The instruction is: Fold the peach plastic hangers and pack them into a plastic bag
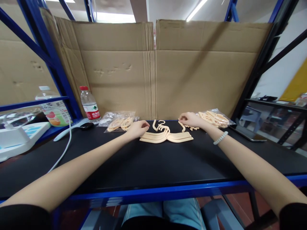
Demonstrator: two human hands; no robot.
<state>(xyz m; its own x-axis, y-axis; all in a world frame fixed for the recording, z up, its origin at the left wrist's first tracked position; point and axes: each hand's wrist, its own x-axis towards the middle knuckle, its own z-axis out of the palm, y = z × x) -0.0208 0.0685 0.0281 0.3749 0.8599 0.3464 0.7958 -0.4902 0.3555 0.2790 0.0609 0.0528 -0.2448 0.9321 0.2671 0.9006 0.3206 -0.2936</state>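
Note:
In the middle of the black table lies a stack of cream plastic clothes hangers (154, 138), their hooks fanned toward the back. My left hand (138, 129) is closed beside the stack's left end, its fingers bent together; whatever they may hold is hidden. Behind the stack sit a loose curved cream piece (154, 125) and a hook (161, 122). My right hand (189, 119), with a pale coiled band at the wrist, pinches the upper end of another curved cream piece (183, 126). More small cream parts (193, 128) lie under that hand.
Clear bags of cream parts lie at the back left (120, 123) and back right (214, 117). A red-capped water bottle (90, 105), a white-handled brush (69, 130) and a white cable (68, 145) are on the left. A flat dark device (248, 132) lies right. Cardboard (115, 70) walls the back.

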